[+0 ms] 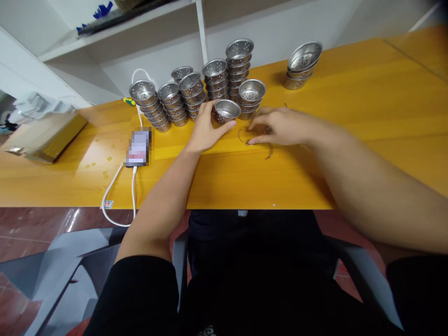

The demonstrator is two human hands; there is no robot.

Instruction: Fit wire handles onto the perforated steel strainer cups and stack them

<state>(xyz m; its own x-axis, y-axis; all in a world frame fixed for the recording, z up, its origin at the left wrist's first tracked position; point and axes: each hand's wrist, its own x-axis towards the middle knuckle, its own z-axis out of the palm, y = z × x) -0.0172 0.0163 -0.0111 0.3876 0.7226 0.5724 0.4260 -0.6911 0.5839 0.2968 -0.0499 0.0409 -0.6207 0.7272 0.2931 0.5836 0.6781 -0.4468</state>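
Observation:
My left hand point(203, 131) curls its fingers and thumb around a small perforated metal cup point(227, 112) that tilts slightly toward me. To its right, my right hand point(271, 127) is low over the table, fingers bent. At its thumb tip is a thin curved wire point(240, 136), and the fingers close around part of it. A further curved strand point(269, 152) shows below that hand. Directly behind both hands, a short stack of similar cups point(251, 95) stands close to the held one.
Taller cup stacks point(239, 65) rise at the back, with more stacks point(143, 95) to the left. A separate, leaning stack point(303, 65) stands at back right. A phone point(138, 147) with a white cable point(104, 200) lies left, near a cardboard box point(52, 137). Shelving point(122, 39) backs the wooden table point(367, 116).

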